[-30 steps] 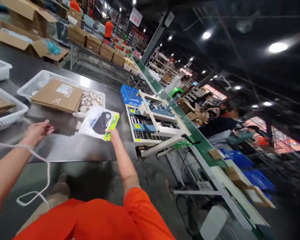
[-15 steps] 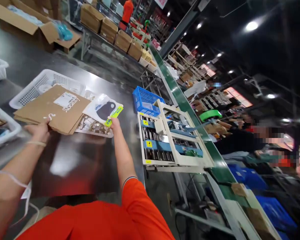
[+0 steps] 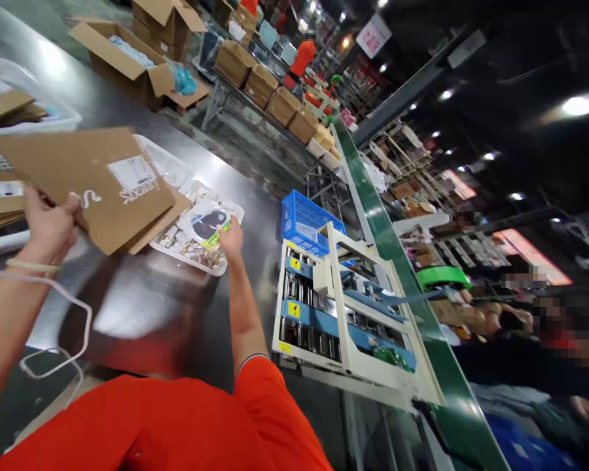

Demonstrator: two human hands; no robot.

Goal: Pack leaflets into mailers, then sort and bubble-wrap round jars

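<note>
My left hand (image 3: 52,226) is closed on the near left edge of a few brown cardboard mailers (image 3: 95,219), tilted up off the table. The top one has a white label and white lettering. My right hand (image 3: 232,239) grips the lime-green edge of a flat mask packet (image 3: 196,212), white with a dark mask picture. The packet is over a white basket (image 3: 191,263) of small white and brown pieces; I cannot tell whether it touches them. Behind the mailers, another white basket (image 3: 150,152) is partly hidden.
More labelled mailers (image 3: 0,208) and a white basket (image 3: 71,123) lie on the left of the metal table (image 3: 142,311). On the right, a blue crate (image 3: 294,219) stands by a roller unit (image 3: 314,320) and a green conveyor belt (image 3: 373,209). Open cartons (image 3: 235,62) line the back.
My left hand has moved left and raised the mailers, uncovering more of the basket of small pieces. The packet has been lowered toward those pieces in my right hand. The view has shifted left.
</note>
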